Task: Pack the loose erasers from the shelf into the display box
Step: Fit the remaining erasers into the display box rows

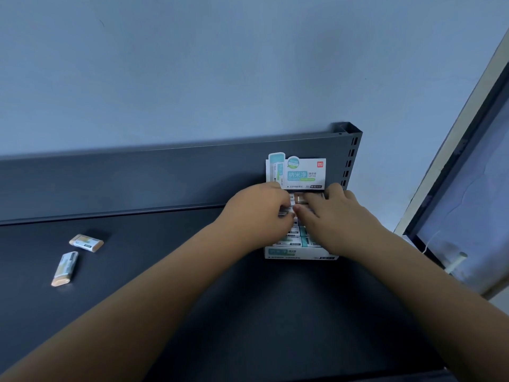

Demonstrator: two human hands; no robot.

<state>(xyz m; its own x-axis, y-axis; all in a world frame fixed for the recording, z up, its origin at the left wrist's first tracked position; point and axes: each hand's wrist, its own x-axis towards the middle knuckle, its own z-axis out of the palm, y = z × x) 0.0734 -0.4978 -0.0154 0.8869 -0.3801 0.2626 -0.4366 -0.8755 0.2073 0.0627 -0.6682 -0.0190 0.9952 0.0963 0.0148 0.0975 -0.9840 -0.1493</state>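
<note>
Dark shelf (264, 312), blue wall (248, 64). I see the left hand (259, 208) grip pinching an eraser (286, 211) over the display box (298, 253), and the right hand (330, 213) flat-fingered on its rows. Two loose erasers (86, 243) lie well left of the box, unpacked.

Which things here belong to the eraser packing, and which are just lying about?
Job: display box, packed erasers, held eraser, upper loose eraser, lower loose eraser, shelf, left hand, right hand.
Just there: wall, window frame.
</note>
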